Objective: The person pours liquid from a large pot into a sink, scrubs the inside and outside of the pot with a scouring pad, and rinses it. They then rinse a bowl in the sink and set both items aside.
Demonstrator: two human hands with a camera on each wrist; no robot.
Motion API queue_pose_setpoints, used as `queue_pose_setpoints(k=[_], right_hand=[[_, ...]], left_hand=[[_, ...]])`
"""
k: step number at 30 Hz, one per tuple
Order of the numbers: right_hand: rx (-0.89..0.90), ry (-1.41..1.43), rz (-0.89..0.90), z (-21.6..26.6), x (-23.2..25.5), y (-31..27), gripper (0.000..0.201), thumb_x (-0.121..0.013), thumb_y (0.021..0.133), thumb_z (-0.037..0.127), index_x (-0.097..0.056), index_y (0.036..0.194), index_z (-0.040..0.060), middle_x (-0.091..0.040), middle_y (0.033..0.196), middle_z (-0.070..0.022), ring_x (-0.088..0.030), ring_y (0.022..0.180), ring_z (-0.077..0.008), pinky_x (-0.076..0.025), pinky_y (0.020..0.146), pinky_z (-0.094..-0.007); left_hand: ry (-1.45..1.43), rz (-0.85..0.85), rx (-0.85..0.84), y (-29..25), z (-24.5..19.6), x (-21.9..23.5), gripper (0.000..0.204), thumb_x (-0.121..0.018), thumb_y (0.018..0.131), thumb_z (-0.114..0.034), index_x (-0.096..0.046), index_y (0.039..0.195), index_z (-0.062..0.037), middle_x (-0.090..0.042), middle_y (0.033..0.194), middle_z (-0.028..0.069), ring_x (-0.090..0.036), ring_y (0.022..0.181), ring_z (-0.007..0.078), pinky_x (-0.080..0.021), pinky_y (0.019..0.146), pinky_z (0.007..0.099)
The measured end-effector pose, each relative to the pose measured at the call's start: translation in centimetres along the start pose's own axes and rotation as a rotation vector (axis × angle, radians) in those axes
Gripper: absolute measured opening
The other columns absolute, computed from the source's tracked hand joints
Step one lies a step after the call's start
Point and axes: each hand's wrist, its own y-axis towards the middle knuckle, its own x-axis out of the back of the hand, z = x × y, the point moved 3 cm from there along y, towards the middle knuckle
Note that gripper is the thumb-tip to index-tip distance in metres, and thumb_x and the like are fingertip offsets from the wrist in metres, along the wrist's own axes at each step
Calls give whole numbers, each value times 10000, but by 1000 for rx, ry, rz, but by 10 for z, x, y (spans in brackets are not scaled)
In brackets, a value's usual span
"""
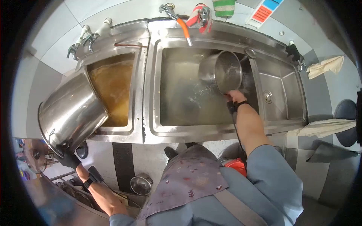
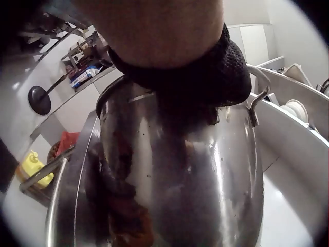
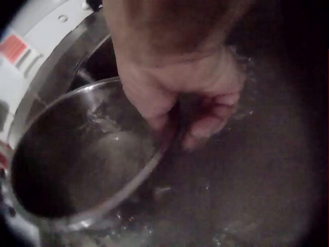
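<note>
My left hand [image 1: 69,159], in a black glove, grips the edge of a large steel stockpot [image 1: 73,109]; its fingers are mostly hidden. The stockpot leans over the left basin [image 1: 130,113], which holds brown liquid. Close to the glove in the left wrist view is a looped metal handle [image 2: 262,90]. My bare right hand [image 1: 236,96] pinches the rim of a smaller steel pot [image 1: 228,71]. This pot lies tilted in the cloudy water of the middle basin [image 1: 156,94], and some water shows inside it in the right wrist view.
An orange-tipped faucet [image 1: 183,28] reaches over the middle basin from behind. Red-striped gloves [image 1: 198,17] and a green-striped cloth [image 1: 224,8] hang at the wall. To the right is a shallow basin [image 1: 283,94] with a drain. A small metal pot [image 1: 141,184] stands on the floor.
</note>
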Motion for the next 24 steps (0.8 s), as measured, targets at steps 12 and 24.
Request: queue_pose_setpoints(k=[12, 24], right_hand=[[27, -179, -410, 18, 29, -16, 267, -644, 938, 142, -708, 1112, -50, -701, 1171, -220, -675, 1033, -370, -548, 850, -453], [1096, -1215, -750, 199, -45, -188, 269, -562, 887, 13, -596, 1152, 47, -703, 1154, -202, -669, 1055, -442, -536, 892, -543]], left_hand=[[-62, 70, -19, 4, -7, -19, 439, -744, 971, -341, -696, 1223, 16, -752, 1058, 124, -721, 894, 205, -608, 756, 361], [-15, 38, -129, -5, -21, -25, 374, -713, 994, -309, -729, 1190, 9, -730, 1092, 131, -705, 869, 210, -587, 775, 342]])
